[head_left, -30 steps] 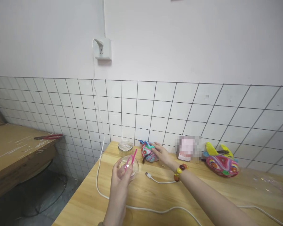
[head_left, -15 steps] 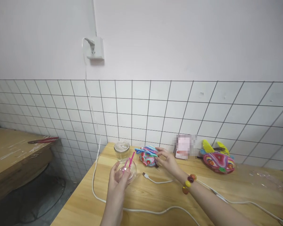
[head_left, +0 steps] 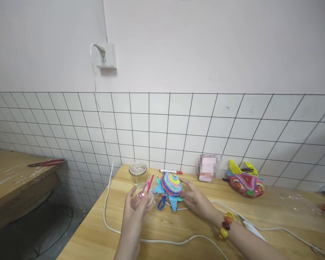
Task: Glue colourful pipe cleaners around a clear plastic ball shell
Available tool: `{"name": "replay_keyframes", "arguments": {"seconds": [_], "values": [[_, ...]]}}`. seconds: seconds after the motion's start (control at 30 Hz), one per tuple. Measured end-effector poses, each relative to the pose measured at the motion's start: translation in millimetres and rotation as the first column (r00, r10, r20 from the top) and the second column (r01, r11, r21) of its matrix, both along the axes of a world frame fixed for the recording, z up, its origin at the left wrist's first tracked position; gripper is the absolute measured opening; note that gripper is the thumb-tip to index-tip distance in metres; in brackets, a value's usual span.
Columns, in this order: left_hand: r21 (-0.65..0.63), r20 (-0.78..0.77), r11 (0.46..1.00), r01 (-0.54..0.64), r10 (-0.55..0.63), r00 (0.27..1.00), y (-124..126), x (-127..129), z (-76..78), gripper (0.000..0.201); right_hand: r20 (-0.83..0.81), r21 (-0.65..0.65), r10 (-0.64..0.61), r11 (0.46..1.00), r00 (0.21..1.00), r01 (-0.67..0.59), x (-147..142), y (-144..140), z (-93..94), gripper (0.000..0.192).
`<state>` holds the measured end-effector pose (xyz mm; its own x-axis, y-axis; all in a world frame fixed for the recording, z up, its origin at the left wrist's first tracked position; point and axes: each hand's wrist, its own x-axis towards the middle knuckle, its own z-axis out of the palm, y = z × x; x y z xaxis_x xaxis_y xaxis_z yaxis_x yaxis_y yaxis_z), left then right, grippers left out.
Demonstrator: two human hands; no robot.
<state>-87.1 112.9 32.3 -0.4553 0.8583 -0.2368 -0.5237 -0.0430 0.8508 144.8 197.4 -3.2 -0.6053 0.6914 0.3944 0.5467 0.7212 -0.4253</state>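
Observation:
My left hand (head_left: 135, 206) is closed around a clear round plastic piece (head_left: 148, 203), with bright pink fuzzy strips (head_left: 150, 183) at its top. To its right, my right hand (head_left: 195, 198) grips the right edge of a colourful turtle-shaped craft (head_left: 172, 185). The craft has a spiral-striped shell with a yellow centre, light blue limbs and a dark blue loop hanging at the front. Some of my right fingertips are hidden at its edge. Beads circle my right wrist.
A lidded glass jar (head_left: 138, 173) and a red-and-white marker (head_left: 170, 172) lie along the wall. A fish-like yarn craft (head_left: 246, 184) sits right of a blurred pink object (head_left: 208, 168). White cable (head_left: 176, 243) crosses the wooden table; pliers (head_left: 46, 163) lie on another surface.
My right hand has turned the craft, so its spiral shell faces me instead of the side with red eye-like circles. The marker now shows behind it. My left hand stays nearly still.

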Motion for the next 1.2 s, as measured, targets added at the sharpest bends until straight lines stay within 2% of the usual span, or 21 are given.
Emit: {"name": "replay_keyframes", "arguments": {"seconds": [0.33, 0.5, 0.67, 0.93, 1.13, 1.2], "values": [[0.01, 0.0, 1.0, 0.0, 0.0, 1.0, -3, 0, 5.5, 0.059, 0.039, 0.027, -0.019, 0.999, 0.999, 0.018, 2, -2, -5.6, 0.041], [0.021, -0.022, 1.0, -0.009, 0.009, 1.0, 0, -2, -3.0, 0.058, 0.052, 0.049, -0.028, 0.998, 0.998, 0.025, 1, -2, -8.0, 0.027], [0.043, -0.046, 0.999, -0.004, 0.006, 0.999, 3, -4, -10.8, 0.057, 0.077, 0.073, -0.032, 0.997, 0.997, 0.026, 1, -4, -5.9, 0.026], [0.019, -0.038, 1.0, 0.008, -0.008, 0.999, -4, -2, -0.6, 0.056, 0.093, 0.122, -0.055, 0.992, 0.994, 0.044, -4, 0, -9.5, 0.032], [0.027, -0.06, 0.999, 0.023, -0.022, 0.998, 3, -4, -12.0, 0.058, 0.069, 0.109, -0.07, 0.992, 0.995, 0.062, -4, 17, -15.3, 0.042], [0.037, -0.057, 0.999, 0.018, -0.015, 0.998, 5, -5, -15.5, 0.06, 0.063, 0.086, -0.075, 0.994, 0.995, 0.07, -2, 25, -18.1, 0.039]]}}
